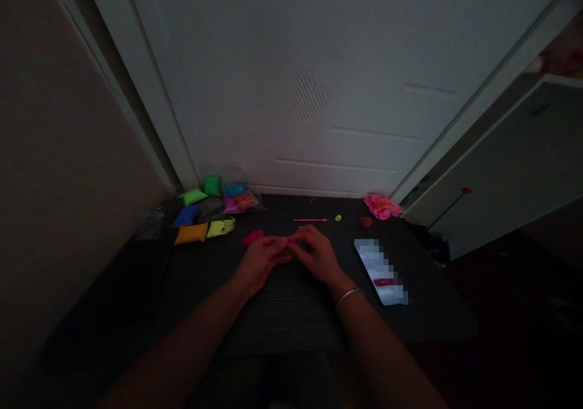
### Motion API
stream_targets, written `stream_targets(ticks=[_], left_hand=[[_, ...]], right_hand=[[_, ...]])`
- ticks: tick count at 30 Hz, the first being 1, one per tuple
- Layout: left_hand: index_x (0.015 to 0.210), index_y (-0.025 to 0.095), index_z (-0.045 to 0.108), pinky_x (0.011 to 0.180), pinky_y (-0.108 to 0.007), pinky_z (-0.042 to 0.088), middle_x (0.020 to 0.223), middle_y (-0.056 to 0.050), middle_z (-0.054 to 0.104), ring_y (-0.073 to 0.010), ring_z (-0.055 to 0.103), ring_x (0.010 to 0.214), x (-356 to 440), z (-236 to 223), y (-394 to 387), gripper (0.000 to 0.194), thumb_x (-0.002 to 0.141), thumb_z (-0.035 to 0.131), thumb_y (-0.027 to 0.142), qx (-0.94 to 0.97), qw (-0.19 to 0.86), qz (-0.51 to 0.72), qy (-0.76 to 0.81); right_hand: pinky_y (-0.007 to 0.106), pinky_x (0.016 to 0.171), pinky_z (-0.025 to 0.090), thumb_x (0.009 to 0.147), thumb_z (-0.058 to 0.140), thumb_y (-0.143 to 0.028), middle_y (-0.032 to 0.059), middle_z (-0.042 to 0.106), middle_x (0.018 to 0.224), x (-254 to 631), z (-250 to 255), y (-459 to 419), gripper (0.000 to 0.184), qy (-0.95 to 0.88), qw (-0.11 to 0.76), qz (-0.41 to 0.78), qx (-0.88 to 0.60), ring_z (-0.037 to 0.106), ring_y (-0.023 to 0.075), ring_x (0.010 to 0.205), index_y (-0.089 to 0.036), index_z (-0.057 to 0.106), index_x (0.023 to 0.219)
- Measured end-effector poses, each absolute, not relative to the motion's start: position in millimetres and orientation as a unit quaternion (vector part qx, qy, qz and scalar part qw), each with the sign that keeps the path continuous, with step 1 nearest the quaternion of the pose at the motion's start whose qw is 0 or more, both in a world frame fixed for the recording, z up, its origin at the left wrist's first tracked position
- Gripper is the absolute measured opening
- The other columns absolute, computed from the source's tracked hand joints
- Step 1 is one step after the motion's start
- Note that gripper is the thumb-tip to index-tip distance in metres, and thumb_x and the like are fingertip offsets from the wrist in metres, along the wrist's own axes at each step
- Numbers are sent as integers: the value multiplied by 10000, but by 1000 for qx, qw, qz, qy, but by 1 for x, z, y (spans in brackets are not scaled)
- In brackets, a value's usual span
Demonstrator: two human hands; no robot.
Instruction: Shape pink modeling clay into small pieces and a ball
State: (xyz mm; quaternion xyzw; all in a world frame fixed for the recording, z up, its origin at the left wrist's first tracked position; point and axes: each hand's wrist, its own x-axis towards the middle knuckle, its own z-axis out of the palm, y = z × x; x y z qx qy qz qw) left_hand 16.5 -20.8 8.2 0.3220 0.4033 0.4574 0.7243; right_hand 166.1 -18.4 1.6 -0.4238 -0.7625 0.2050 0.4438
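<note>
Both hands meet over the middle of the dark table, fingertips together. Between the thumb and fingers of my left hand and those of my right hand is a small piece of pink modelling clay, mostly hidden by the fingers. A larger pink lump or packet lies just behind my left hand. Beyond my right hand, a thin pink stick-like tool rests on the table, with a small yellow piece to its right. A bracelet circles my right wrist.
Clay packets lie at the back left, among them green, blue, orange and yellow. On the right are a lit phone, a reddish-brown ball and a pink flower-like piece. A white panel rises behind the table.
</note>
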Motion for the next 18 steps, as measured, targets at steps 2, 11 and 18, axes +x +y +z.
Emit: stream_targets(ticks=[2,11,18], left_hand=[[729,116,658,646,-239,479,721,-50,657,-109,583,650,17,8,-21,130,648,682,214,323,722,460,404],[723,118,658,639,-241,483,737,-41,651,-118,585,676,16,10,-20,164,623,698,242,341,689,483,419],[762,131,668,646,-245,494,791,-44,663,-138,593,734,15,9,-19,205,628,692,285,403,629,502,437]], right_hand=[[239,526,415,769,579,-268,28,560,815,166,2,-19,151,-764,441,204,-424,474,104,590,-215,615,905],[224,474,373,738,608,-293,26,548,833,166,1,-19,257,-749,440,218,-445,420,83,528,-213,583,982],[219,474,358,740,599,-290,9,564,759,166,1,-17,161,-727,461,235,-452,430,82,521,-201,623,872]])
